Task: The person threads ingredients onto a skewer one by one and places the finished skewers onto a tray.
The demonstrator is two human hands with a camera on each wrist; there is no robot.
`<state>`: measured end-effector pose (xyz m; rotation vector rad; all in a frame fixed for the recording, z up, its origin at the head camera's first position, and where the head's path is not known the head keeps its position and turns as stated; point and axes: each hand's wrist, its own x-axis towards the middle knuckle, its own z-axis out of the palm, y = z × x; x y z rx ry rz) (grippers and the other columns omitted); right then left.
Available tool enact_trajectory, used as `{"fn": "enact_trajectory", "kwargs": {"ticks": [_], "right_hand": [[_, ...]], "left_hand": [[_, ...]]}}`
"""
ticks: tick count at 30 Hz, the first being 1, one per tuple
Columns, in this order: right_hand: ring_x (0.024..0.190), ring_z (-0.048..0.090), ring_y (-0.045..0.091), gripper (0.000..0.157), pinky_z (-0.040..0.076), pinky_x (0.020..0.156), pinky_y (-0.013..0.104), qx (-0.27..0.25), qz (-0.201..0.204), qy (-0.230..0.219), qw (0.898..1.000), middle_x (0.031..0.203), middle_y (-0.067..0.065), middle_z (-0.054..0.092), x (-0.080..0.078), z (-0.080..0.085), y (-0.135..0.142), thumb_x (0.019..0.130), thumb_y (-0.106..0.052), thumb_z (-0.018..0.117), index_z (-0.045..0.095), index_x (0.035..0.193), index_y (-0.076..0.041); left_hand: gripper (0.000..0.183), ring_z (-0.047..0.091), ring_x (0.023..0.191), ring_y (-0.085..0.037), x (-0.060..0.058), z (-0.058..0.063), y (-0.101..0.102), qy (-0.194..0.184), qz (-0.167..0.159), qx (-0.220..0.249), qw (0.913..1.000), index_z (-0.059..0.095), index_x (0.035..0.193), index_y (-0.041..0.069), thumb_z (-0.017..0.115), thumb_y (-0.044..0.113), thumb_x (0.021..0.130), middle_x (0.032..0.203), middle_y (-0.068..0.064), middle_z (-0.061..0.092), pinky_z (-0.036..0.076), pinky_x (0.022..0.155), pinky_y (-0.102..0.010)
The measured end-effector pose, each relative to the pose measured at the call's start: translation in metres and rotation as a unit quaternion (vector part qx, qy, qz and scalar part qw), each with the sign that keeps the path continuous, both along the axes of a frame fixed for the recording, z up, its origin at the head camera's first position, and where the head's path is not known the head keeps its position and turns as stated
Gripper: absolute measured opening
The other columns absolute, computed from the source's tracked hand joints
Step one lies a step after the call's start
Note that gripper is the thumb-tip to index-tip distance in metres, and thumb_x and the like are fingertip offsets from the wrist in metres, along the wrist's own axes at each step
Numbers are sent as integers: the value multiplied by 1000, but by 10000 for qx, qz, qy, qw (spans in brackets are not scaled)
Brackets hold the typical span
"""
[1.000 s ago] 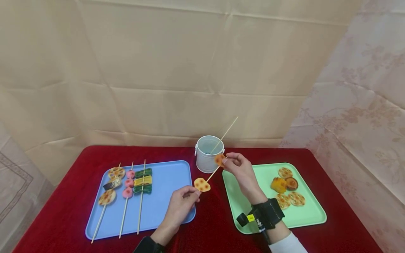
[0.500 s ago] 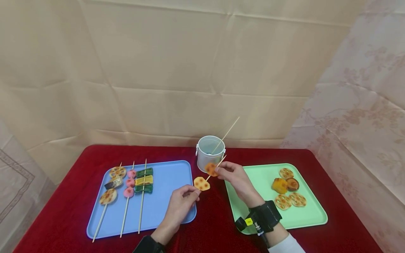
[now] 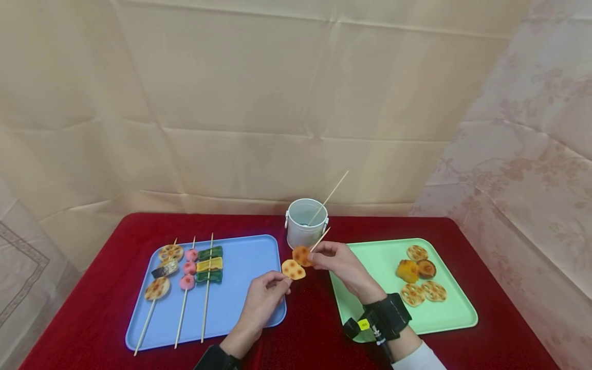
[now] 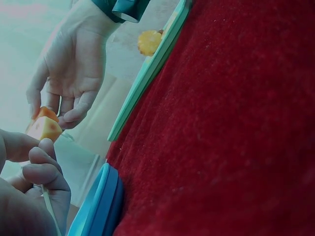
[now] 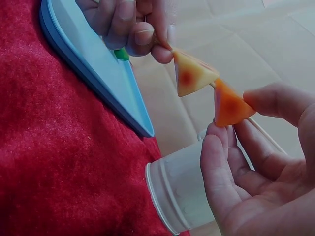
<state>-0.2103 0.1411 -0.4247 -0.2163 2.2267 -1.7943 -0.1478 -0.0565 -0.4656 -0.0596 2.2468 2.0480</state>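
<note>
My left hand (image 3: 264, 300) grips a wooden skewer (image 4: 48, 206) just below a pale yellow slice (image 3: 293, 270) with brown spots, which is threaded on it. From the far side my right hand (image 3: 342, 270) pinches an orange spotted slice (image 5: 230, 104) between thumb and fingers. This slice sits on the same skewer, right up by the yellow one. Past the orange slice the skewer's tip (image 3: 325, 234) sticks out, up and to the right. In the right wrist view both slices look wedge-shaped and very close together.
A white bucket (image 3: 300, 236) with one skewer (image 3: 334, 189) stands behind my hands. The blue tray (image 3: 252, 257) at left bears loaded skewers (image 3: 187, 281). The green tray (image 3: 444, 321) at right holds lotus root slices (image 3: 433, 291), a yellow piece (image 3: 408, 271) and a mushroom-like piece (image 3: 426, 268).
My right hand has slid the orange slice down the skewer, from near the tip to beside the yellow slice. My left hand has stayed almost in place.
</note>
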Motion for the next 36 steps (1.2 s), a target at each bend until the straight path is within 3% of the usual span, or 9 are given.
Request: {"fn": "enact_trajectory", "kwargs": {"ticks": [9, 14, 18, 21, 26, 32, 36], "right_hand": [[96, 61, 37, 32, 51, 84, 37, -41, 242, -37, 9997, 97, 11, 66, -1, -1, 2, 86, -24, 71, 65, 104, 1], [97, 60, 37, 31, 49, 88, 43, 19, 305, -89, 9995, 98, 10, 66, -1, -2, 4, 86, -24, 70, 65, 105, 1], [98, 61, 38, 31, 49, 89, 45, -17, 316, -83, 9995, 99, 10, 66, 0, -1, 4, 86, -23, 70, 64, 105, 1], [98, 61, 38, 31, 49, 88, 44, -74, 324, -70, 9994, 99, 10, 65, 0, -1, 5, 86, -23, 70, 64, 105, 1], [94, 62, 30, 32, 49, 88, 43, -60, 342, -4, 9994, 99, 10, 66, -1, -1, 6, 86, -24, 71, 64, 106, 1], [94, 62, 23, 35, 45, 91, 49, -4, 317, 2, 9995, 104, 9, 68, -1, 1, 3, 85, -28, 72, 66, 109, -3], [97, 62, 23, 37, 47, 91, 44, -71, 263, -25, 9996, 108, 9, 67, -2, 1, 1, 85, -28, 72, 65, 111, -3]], "left_hand": [[25, 50, 61, -12, 1, 1, 0, -224, -17, 294, 9993, 64, 100, -3, 63, 20, 91, 75, -4, 64, 41, 56, -23], [21, 52, 64, -12, 2, 5, 0, -366, -82, 399, 9985, 63, 99, -3, 61, 16, 91, 77, -4, 64, 41, 56, -22], [23, 52, 64, -11, 3, 7, 1, -336, -120, 473, 9982, 63, 100, -7, 62, 15, 91, 79, -7, 66, 42, 55, -21], [26, 53, 63, -11, 2, 2, 1, -292, -89, 470, 9984, 63, 101, -8, 64, 17, 90, 82, -11, 67, 44, 55, -20], [28, 56, 65, -13, 2, 1, 1, -287, 3, 437, 9986, 64, 100, -7, 65, 19, 90, 85, -15, 68, 47, 57, -21], [26, 60, 67, -17, 0, 1, 1, -1, 217, 228, 9995, 67, 96, -6, 67, 18, 88, 80, -10, 69, 49, 63, -27], [25, 58, 66, -17, 0, 1, 1, 24, 250, 210, 9995, 67, 95, -5, 67, 19, 89, 80, -9, 69, 48, 62, -27]]}}
